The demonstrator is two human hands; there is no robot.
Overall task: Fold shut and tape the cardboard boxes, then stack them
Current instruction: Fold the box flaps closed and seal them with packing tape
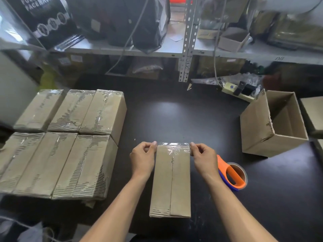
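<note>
Cardboard box (171,182) w/ glossy tape (173,147)

Both bare forearms reach forward side by side, roughly parallel, wrists straight. The left hand (142,158) lies back-up with fingers curled inward, thumb and fingertips pinched together. The right hand (203,158) mirrors it, knuckles up, fingers curled, thumb meeting the fingertips.
</note>
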